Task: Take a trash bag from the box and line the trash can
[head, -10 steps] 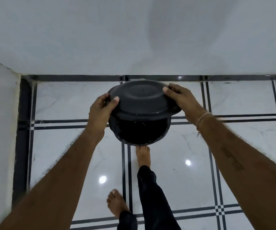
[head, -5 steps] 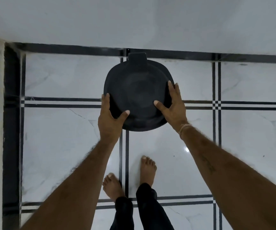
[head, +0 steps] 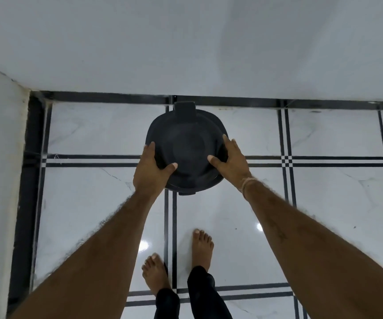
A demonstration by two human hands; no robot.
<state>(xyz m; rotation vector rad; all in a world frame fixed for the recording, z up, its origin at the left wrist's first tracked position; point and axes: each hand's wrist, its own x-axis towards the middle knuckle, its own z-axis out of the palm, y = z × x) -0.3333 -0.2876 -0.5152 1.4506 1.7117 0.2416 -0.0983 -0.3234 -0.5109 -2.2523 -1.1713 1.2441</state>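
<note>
A round black trash can point(head: 187, 146) with its lid closed stands on the tiled floor close to the far wall. I see it from straight above, so its inside is hidden. My left hand point(head: 151, 168) grips the lid's near-left rim, thumb on top. My right hand point(head: 230, 157) grips the near-right rim in the same way. No trash bag or box is in view.
White walls meet in a corner at the left point(head: 28, 93). The glossy white floor point(head: 324, 203) has black grid lines and a black border along the walls. My bare feet point(head: 202, 246) stand just in front of the can.
The lid was raised a second ago, showing the dark inside. It has since come down flat on the can, and both hands have slid to the near rim.
</note>
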